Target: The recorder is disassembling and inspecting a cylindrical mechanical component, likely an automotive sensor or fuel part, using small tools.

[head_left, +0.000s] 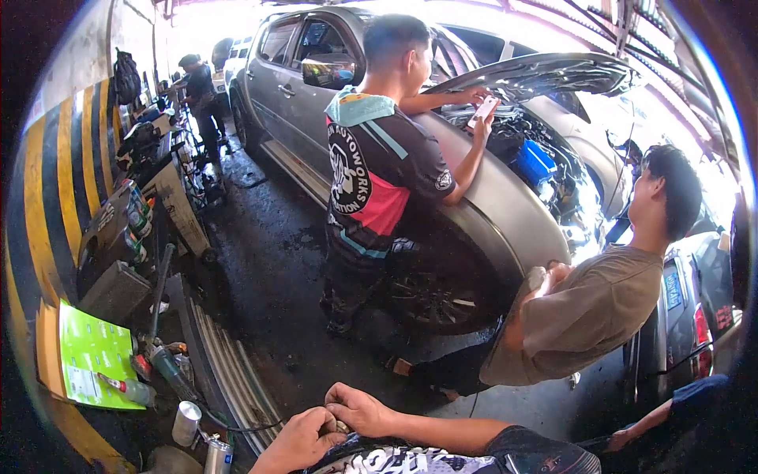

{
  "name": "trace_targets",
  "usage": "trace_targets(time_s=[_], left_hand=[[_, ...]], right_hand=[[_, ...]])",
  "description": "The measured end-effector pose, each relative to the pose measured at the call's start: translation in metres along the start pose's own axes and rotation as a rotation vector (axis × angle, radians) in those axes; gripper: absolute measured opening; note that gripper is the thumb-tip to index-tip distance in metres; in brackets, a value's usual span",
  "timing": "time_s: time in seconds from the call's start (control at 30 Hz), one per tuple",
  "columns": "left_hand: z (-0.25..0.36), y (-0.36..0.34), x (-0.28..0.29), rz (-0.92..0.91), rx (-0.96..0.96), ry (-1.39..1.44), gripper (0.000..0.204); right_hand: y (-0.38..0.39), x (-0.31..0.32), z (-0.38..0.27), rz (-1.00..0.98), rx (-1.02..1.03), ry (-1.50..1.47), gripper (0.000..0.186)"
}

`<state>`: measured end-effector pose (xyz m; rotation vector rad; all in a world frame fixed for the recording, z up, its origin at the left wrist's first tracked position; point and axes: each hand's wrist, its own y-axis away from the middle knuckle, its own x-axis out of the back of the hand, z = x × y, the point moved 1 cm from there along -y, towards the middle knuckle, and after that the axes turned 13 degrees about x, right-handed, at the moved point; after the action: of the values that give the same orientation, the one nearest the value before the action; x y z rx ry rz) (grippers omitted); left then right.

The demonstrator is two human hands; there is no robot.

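My left hand (306,439) and right hand (362,411) meet, curled together before my shirt (403,459), probably for rest; whether clamped on anything, I can't tell.

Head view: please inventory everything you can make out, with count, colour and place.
Pickup: one, silver-grey, centre, hood raised
Front wheel: one, dark, below centre
Box: one, blue, engine bay
Car: one, dark, right edge
People: three, black-and-pink, brown and dark clothing; centre, right, upper left
Phone-like device: one, white, held by centre person
Backpack: one, black, upper left
Striped wall: one, yellow-and-black, left
Panel: one, green, lower left
Cans: two, silvery, lower left
Other clutter: uncountable, mixed, left
Own hands: two, bare, lower middle; left hand touching right hand
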<state>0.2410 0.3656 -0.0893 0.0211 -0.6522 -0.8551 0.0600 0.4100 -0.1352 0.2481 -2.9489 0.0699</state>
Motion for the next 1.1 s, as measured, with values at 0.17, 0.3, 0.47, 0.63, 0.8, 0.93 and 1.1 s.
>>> trace_targets(time_s=[0.17,0.3,0.47,0.63,0.8,0.93,1.1], left_hand=[[-0.002,0.006,-0.006,0.006,0.081,0.098,0.032],[0.000,0.009,-0.011,-0.013,0.194,0.242,0.029],[-0.002,0.008,-0.017,-0.008,0.223,0.375,0.028],[-0.006,0.000,-0.023,0.229,0.067,0.250,0.026],[-0.005,-0.006,-0.016,0.375,0.074,0.223,0.026],[0.003,-0.007,-0.008,0.308,0.238,0.367,0.025],[-0.014,-0.014,-0.019,0.282,0.221,0.748,0.015]], right_hand=[[0.004,-0.002,-0.002,0.036,0.039,0.009,0.026],[0.005,-0.002,0.000,0.061,0.043,0.008,0.026],[0.006,-0.001,0.000,0.112,0.035,-0.006,0.024],[0.002,0.004,-0.008,0.221,0.016,0.095,0.024],[-0.005,0.006,-0.029,0.319,0.087,0.200,0.021],[-0.010,0.004,-0.027,0.376,0.170,0.263,0.020],[-0.014,0.004,-0.029,0.390,0.148,0.327,0.021]])
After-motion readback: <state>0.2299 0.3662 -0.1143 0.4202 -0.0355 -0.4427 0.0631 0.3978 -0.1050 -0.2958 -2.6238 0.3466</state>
